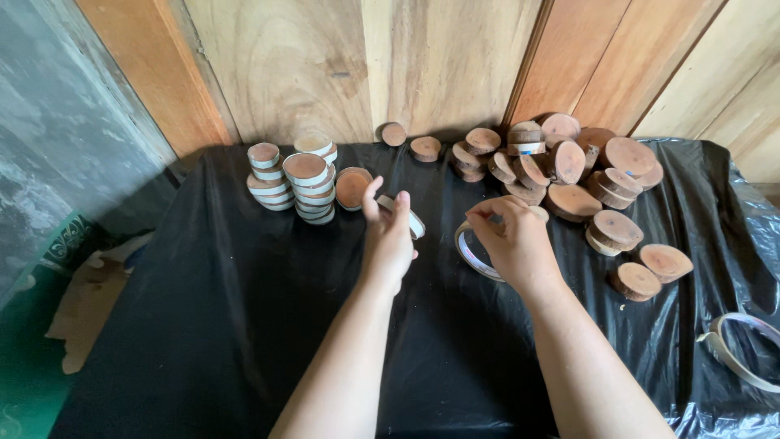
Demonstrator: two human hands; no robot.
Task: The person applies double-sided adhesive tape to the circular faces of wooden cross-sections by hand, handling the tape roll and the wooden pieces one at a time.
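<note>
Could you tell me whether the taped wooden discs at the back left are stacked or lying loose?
Stacked: the taped wooden discs stand in short upright columns on the black sheet.

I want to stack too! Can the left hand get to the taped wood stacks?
Probably yes: the left hand already holds a wood slice, but only bare black cover lies between it and the stacks.

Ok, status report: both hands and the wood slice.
Left hand fingers closed on taped wood slice. Right hand gripping tape roll. Taped stacks left, bare slices right; nothing between the hands.
</note>
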